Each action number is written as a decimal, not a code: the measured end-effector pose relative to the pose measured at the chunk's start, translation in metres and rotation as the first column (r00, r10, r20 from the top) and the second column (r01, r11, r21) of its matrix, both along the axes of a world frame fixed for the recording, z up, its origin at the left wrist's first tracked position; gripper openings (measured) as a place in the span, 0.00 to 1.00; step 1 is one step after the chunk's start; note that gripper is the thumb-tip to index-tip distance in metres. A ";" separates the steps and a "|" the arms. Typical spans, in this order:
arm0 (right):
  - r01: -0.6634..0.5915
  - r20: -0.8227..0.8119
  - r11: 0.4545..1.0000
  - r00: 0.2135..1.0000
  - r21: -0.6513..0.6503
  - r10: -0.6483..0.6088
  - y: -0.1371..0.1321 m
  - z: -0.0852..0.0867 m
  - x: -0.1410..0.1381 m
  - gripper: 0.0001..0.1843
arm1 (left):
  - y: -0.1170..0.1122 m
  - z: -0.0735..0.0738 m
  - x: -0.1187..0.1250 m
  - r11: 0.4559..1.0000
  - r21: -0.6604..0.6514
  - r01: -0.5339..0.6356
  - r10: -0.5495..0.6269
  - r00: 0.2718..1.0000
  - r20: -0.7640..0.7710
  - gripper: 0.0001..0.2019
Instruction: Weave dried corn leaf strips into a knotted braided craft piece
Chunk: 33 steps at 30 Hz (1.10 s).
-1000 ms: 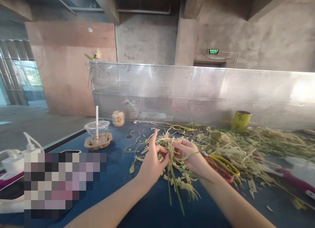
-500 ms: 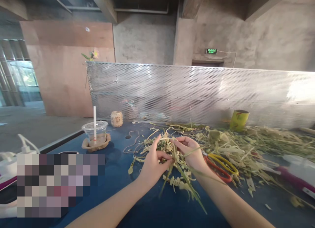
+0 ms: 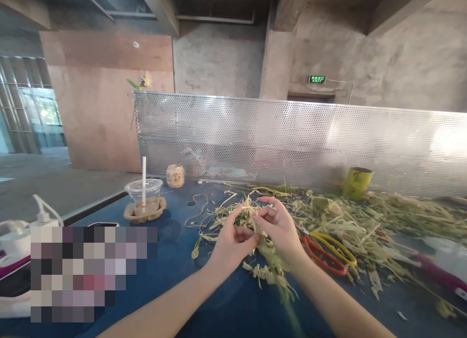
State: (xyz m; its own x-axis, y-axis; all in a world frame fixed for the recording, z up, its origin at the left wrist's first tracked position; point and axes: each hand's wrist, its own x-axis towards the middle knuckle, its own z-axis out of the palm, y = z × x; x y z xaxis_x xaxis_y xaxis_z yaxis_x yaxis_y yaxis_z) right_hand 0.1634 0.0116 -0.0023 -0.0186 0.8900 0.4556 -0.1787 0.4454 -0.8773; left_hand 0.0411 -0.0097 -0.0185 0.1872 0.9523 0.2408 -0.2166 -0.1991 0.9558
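My left hand point(image 3: 230, 244) and my right hand point(image 3: 279, 227) meet over the blue table point(image 3: 175, 260), both closed on a small bundle of dried green-yellow leaf strips point(image 3: 248, 219). The left fingers pinch the bundle from the left, the right fingers wrap it from the right. Loose ends of the bundle hang down between my wrists toward a little heap of strips point(image 3: 272, 275). Just right of my right wrist lie scissors with red and yellow handles point(image 3: 326, 253).
A broad pile of dried leaves point(image 3: 368, 221) covers the table's right half. A plastic cup with a straw point(image 3: 143, 194) stands at the left, a small woven jar point(image 3: 175, 175) behind it, a yellow-green cup point(image 3: 358, 182) at the back right. A perforated metal screen point(image 3: 292, 138) bounds the far edge.
My hands have drawn closer together around the bundle. The long green blades that hung down between my wrists have swung and now blur downward. The right hand has turned over the bundle.
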 end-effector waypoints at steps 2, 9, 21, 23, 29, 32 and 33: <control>0.009 0.022 1.000 1.000 0.004 -0.009 -0.001 0.001 0.002 0.17 | 0.002 0.001 -0.002 1.000 -0.010 0.022 -0.022 1.000 -0.006 0.42; 0.043 -0.008 0.999 0.999 -0.003 -0.043 0.001 0.003 0.009 0.14 | 0.005 0.001 -0.006 0.989 -0.009 0.150 -0.150 0.989 -0.007 0.43; -0.085 -0.332 0.984 0.943 -0.159 0.028 0.001 0.003 0.003 0.17 | 0.000 0.008 -0.010 0.983 -0.081 0.164 -0.166 0.986 -0.015 0.41; -0.114 -0.370 0.981 0.928 -0.160 0.048 -0.001 0.004 0.002 0.17 | -0.001 0.007 -0.009 0.971 -0.089 0.222 -0.224 0.975 -0.010 0.36; -0.123 -0.329 0.969 0.943 -0.214 0.047 -0.002 0.004 0.004 0.19 | -0.003 0.003 -0.010 0.927 -0.007 0.375 -0.375 0.927 -0.012 0.30; -0.161 -0.324 0.949 0.944 -0.272 0.067 0.003 0.001 0.008 0.20 | -0.002 0.001 -0.012 0.936 -0.001 0.351 -0.351 0.935 -0.059 0.36; -0.176 -0.323 0.943 0.943 -0.283 0.079 0.006 -0.001 0.010 0.20 | -0.002 0.000 -0.013 0.940 0.003 0.342 -0.341 0.937 -0.072 0.38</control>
State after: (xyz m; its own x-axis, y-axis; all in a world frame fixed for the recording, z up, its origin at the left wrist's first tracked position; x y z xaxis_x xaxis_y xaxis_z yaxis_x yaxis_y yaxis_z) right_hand 0.1735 0.0175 -0.0031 -0.0455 0.9851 0.1659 -0.4947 0.1220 -0.8605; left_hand 0.0284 -0.0112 -0.0187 0.5174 0.8243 0.2300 -0.2078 -0.1397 0.9681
